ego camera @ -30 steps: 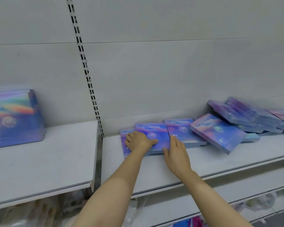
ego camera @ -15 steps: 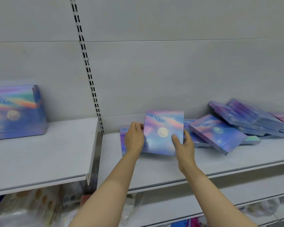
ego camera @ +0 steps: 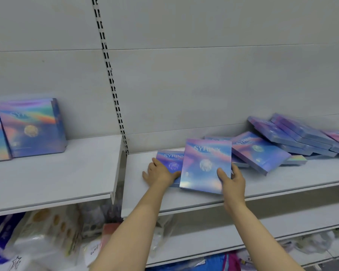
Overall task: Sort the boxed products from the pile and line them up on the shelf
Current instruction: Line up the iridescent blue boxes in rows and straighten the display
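On the white shelf (ego camera: 204, 198), the right hand (ego camera: 232, 179) holding the box (ego camera: 205, 166) should stand it straight, while the left hand (ego camera: 159, 173) lies flat.

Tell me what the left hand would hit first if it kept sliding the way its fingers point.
The left hand already rests on the flat purple-blue SYRINX box lying on the grey shelf. Its fingers point toward the grey back panel; beyond that box, the panel likely comes next, though depth is unclear.

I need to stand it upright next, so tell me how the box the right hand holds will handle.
The raised box looks stiff: it stays flat under the right hand. Its glossy face may slip. Thin and tall, it would probably tip when stood alone.
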{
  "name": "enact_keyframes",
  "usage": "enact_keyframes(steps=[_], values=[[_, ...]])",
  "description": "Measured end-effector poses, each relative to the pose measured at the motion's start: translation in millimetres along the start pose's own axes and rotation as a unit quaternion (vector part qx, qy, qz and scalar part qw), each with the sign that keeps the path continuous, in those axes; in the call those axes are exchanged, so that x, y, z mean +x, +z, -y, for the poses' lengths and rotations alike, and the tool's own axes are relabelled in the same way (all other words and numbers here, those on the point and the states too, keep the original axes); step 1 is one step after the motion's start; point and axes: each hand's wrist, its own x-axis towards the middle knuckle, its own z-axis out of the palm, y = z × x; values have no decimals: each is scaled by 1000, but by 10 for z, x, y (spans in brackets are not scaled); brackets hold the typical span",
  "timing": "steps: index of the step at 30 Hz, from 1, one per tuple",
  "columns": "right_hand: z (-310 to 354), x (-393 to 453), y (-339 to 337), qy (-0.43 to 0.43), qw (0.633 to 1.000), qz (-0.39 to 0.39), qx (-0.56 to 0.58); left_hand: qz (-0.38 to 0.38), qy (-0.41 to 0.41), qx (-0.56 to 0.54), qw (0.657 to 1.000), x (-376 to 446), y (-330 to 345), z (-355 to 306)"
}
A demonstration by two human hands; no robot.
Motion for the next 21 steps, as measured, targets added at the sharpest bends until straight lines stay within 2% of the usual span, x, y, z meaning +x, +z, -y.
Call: enact_keyframes(steps=[5, 7, 9, 11, 14, 17, 19, 21], values=[[-50, -133, -112, 34, 999, -9, 2, 5, 3, -61, 998, -210, -109, -4], [-75, -191, -130, 49, 999, -9, -2, 11, -19, -87, 996, -270, -170, 14], [-72, -253, -115, 54, 999, -1, -6, 19, -57, -161, 985, -293, -219, 41], [-59, -288, -106, 60, 998, 8, -12, 10, -73, -262, 962, -326, -241, 83], [-26, -331, -111, 53, 998, 15, -18, -36, -51, -375, 925, -383, -231, 205], [27, -401, -101, 33, 999, 14, -7, -56, -35, -492, 868, -487, -314, 269], [106, -472, -51, 16, 1000, 13, 11, -87, 2, -542, 836, -584, -432, 236], [223, -530, 44, -10, 999, 15, 27, -157, 46, -543, 824, -655, -598, 200]])
